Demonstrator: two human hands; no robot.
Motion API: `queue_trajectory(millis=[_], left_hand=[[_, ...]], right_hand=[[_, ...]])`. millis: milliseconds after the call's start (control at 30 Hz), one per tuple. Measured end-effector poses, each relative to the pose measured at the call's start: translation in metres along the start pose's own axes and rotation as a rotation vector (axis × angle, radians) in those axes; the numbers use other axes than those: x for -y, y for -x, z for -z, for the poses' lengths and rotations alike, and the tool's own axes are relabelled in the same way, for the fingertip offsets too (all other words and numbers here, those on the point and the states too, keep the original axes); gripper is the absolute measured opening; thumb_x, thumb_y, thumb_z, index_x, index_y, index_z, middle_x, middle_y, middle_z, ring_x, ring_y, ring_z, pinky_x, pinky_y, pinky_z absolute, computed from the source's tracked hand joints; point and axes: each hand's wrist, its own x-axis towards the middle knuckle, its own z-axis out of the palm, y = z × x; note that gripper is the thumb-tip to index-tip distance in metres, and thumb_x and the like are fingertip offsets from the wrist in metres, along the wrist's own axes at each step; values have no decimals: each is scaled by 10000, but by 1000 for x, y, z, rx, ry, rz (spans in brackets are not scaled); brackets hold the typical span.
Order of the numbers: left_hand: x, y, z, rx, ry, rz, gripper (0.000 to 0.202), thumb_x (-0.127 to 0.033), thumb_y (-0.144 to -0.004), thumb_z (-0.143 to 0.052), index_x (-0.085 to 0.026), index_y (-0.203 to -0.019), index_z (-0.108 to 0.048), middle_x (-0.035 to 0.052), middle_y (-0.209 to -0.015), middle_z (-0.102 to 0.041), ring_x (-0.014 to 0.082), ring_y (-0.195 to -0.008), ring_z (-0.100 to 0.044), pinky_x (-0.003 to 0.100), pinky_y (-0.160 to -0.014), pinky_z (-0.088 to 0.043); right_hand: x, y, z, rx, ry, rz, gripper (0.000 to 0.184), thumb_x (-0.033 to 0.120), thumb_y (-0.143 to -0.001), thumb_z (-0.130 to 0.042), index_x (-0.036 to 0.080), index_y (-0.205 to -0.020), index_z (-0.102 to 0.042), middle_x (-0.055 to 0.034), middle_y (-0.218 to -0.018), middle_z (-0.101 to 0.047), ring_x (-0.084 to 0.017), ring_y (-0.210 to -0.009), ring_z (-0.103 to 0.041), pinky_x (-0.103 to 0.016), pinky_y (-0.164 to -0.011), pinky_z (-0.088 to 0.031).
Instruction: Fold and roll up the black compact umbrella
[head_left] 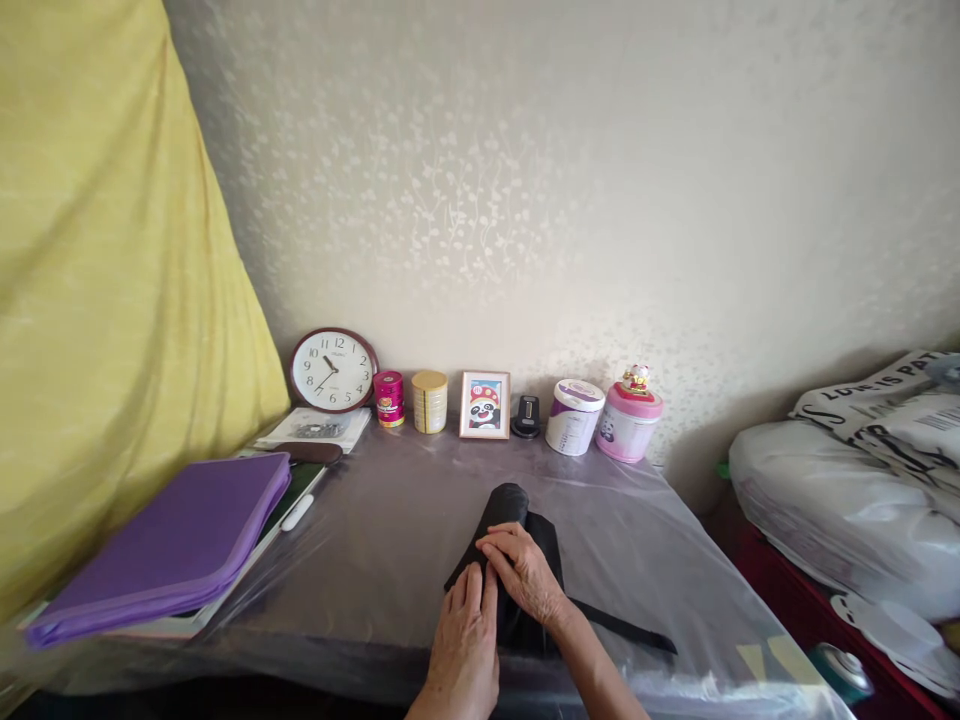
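Note:
A bundle of black fabric [510, 500], rolled or folded over itself, lies near the front of the table; its exact kind cannot be made out. From its right side a flat black strap [630, 628] trails across the table cover. My left hand [469, 630] rests along the bundle's near left side, fingers close together and bent onto the cloth. Over the middle of the bundle, my right hand [525, 575] curls its fingers and presses on the fabric, fingertips close to those of the left. Both hands partly hide the cloth beneath them.
A clear plastic cover lies over the table [360, 560]. At left are a purple zip folder [165, 540] and a white pen-like object [298, 513]. Along the wall stand a clock [334, 370], tins [430, 402], a framed panda picture [484, 405] and tubs [575, 418]. Bags [840, 520] sit right.

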Motion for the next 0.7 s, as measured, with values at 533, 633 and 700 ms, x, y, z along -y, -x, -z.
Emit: queue_trajectory(millis=[533,633,700], left_hand=[[-8,-5,13,219,-80,132,983,111,-557,-433,-128,-1409,-4,153,-1481,-195,264,-1297,-303,334,-1028,-318],[-7,-5,15,210,-86,160,956,90,-596,-424,-155,-1410,14,139,-1464,-246,260,-1251,-362,328,-976,-363],[-7,-6,18,186,-102,164,933,55,-626,-439,-170,-1414,8,135,-1420,-329,274,-1211,-397,356,-957,-372]], right_hand=[[-81,-54,1,-198,393,-173,278,224,-898,-399,198,-1007,-654,-80,-1107,-655,-223,-1128,-522,-411,-974,-361],[-73,-43,6,-332,381,-136,275,214,-893,-394,185,-991,-650,-99,-1070,-657,-211,-1048,-560,-378,-927,-414],[-65,-29,7,-319,330,-54,273,208,-893,-388,199,-978,-648,-83,-1059,-657,-192,-1014,-568,-358,-907,-433]])
